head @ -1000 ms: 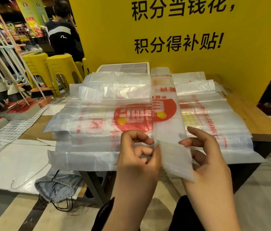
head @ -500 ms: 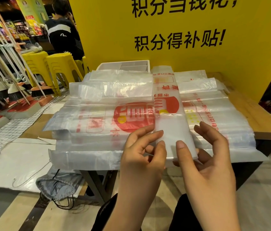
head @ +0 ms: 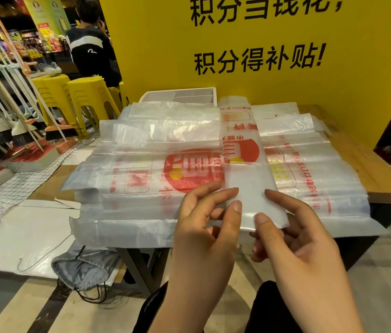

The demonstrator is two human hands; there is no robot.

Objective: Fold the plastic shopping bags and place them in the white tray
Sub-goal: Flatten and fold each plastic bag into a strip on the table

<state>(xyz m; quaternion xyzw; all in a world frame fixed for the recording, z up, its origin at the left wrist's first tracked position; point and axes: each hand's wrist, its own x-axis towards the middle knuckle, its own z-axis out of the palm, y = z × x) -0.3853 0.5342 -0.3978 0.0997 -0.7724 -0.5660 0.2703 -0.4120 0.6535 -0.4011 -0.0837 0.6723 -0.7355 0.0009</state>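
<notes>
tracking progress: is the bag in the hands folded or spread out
Folded: the bag is a narrow strip lying over the spread bags, its near end pinched by left hand and right hand.

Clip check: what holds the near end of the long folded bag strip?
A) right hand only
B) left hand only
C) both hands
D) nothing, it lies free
C: the left hand and the right hand each pinch the near end of the folded bag strip, thumbs on top.
</notes>
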